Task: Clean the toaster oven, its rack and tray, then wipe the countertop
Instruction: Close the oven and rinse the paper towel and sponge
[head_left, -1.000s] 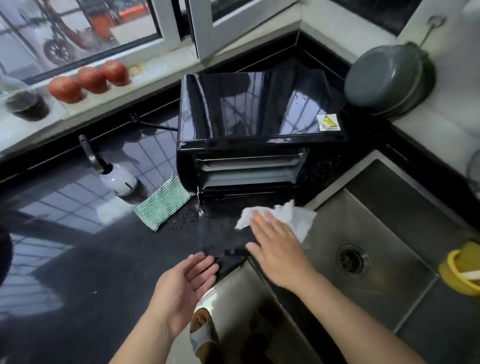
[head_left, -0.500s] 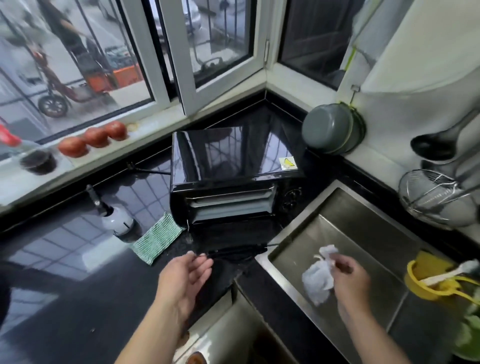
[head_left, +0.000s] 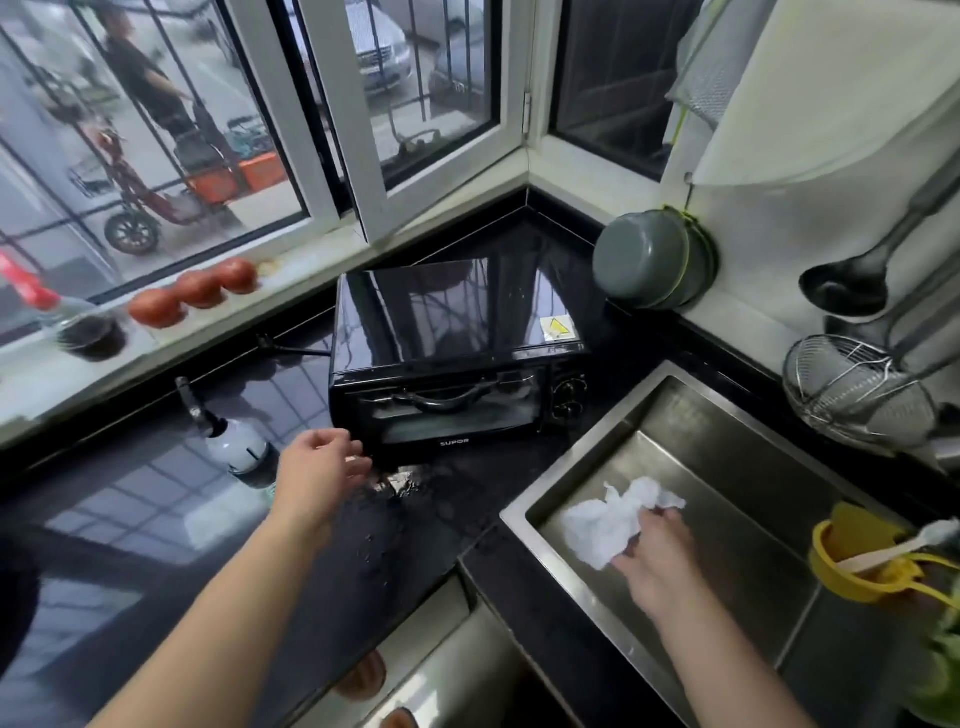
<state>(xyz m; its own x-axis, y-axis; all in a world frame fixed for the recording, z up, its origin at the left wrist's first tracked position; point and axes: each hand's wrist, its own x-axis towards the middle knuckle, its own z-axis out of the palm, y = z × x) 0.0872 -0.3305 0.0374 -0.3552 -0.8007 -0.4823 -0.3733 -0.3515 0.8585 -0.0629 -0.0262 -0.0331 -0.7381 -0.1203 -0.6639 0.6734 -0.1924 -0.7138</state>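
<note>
The toaster oven (head_left: 457, 358) stands with its door closed just ahead of the left hand (head_left: 319, 470), its glossy black top looking clean, so the oven work seems largely done; the rack and tray are not in view, so I cannot tell their state. Water droplets and a wet patch lie on the dark countertop (head_left: 156, 545) just to the right of that hand, so the final wipe looks unfinished. The left hand hovers with fingers loosely curled beside the oven's lower left corner, holding nothing; whether it touches the oven is unclear. The right hand (head_left: 657, 561) pinches a crumpled white paper towel (head_left: 608, 519) over the steel sink (head_left: 587, 457).
</note>
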